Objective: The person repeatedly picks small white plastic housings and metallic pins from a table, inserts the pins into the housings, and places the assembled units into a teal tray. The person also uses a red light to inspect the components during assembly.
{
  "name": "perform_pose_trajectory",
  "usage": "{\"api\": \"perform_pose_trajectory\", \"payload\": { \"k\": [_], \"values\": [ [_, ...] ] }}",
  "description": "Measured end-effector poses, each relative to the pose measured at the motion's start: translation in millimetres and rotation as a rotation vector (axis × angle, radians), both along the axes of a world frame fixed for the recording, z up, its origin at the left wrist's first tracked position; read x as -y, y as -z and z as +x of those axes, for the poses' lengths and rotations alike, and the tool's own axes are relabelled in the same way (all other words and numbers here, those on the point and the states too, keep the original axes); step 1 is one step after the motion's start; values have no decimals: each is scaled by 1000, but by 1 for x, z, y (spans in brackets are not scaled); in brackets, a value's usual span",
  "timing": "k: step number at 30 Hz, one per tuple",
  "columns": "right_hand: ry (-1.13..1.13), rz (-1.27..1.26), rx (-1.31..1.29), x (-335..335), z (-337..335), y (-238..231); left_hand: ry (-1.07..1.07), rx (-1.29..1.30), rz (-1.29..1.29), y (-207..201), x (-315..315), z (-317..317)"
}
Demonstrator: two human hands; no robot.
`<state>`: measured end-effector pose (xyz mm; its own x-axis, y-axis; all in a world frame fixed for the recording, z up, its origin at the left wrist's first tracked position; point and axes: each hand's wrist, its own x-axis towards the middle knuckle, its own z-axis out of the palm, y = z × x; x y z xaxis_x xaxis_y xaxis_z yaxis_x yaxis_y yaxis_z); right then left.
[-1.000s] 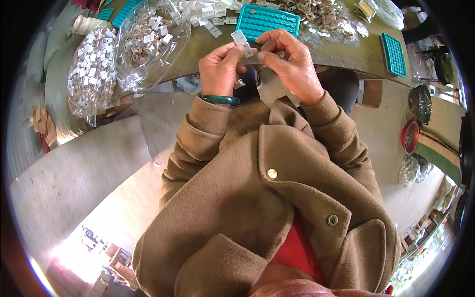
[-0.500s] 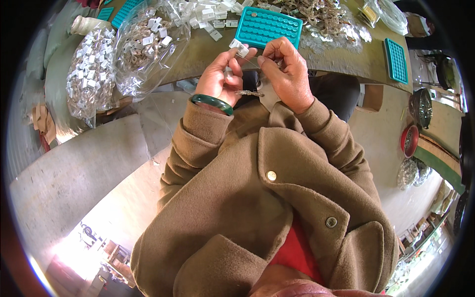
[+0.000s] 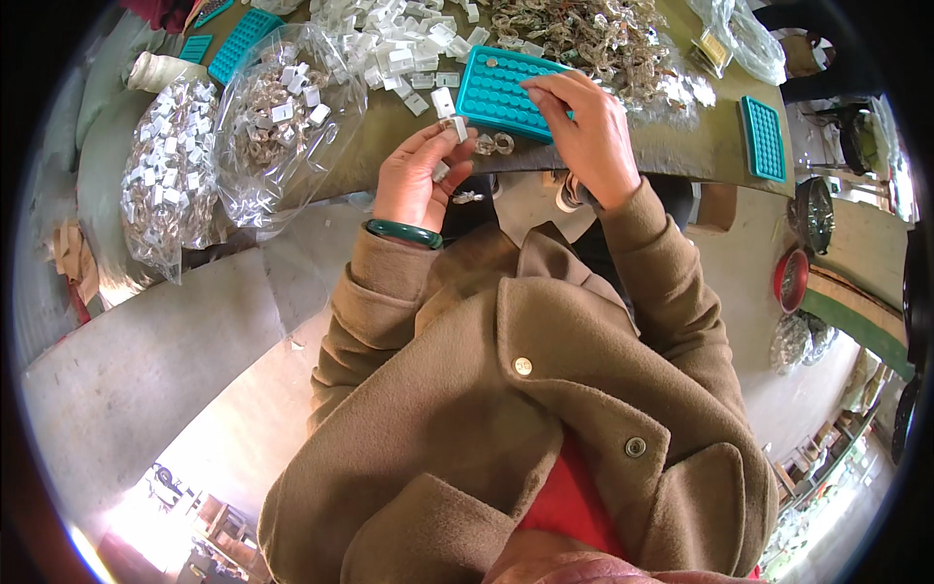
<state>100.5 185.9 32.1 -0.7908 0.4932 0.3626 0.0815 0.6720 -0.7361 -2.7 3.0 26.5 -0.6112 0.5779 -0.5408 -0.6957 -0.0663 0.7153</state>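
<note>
My left hand (image 3: 416, 180) pinches a small white boxy plastic piece (image 3: 454, 127) between thumb and fingers, near the table's front edge. Another white piece (image 3: 440, 171) is tucked against its curled fingers, and a clear bit (image 3: 468, 197) hangs below. Clear looped parts (image 3: 494, 144) show just right of these fingertips. My right hand (image 3: 592, 131) is over a teal tray (image 3: 501, 95) with rows of round hollows, thumb and forefinger pressed together; whatever they hold is too small to make out. A small round silvery piece (image 3: 491, 62) sits in the tray's far left corner.
Loose white pieces (image 3: 399, 58) and a heap of clear parts (image 3: 584, 34) lie behind the tray. Two filled plastic bags (image 3: 167, 180) (image 3: 282, 122) stand at the left. Another teal tray (image 3: 763, 138) lies at the right table edge. A red basin (image 3: 792, 279) is further right.
My right hand has left my left hand and moved right and over the tray. The left hand has lowered slightly and keeps the white piece in its fingers.
</note>
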Motion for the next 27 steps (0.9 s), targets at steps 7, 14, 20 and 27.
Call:
{"api": "perform_pose_trajectory", "payload": {
  "k": [7,14,20,27],
  "values": [
    [-34,243,53,-7,-17,-4,81,-126,-22,9,4,3],
    [-18,461,219,11,12,10,126,-32,-4,22,16,-4],
    [-41,424,149,8,14,12,109,15,12,20,17,0],
    [-94,451,62,-1,14,-11,101,16,78,22,21,4]
  ]
}}
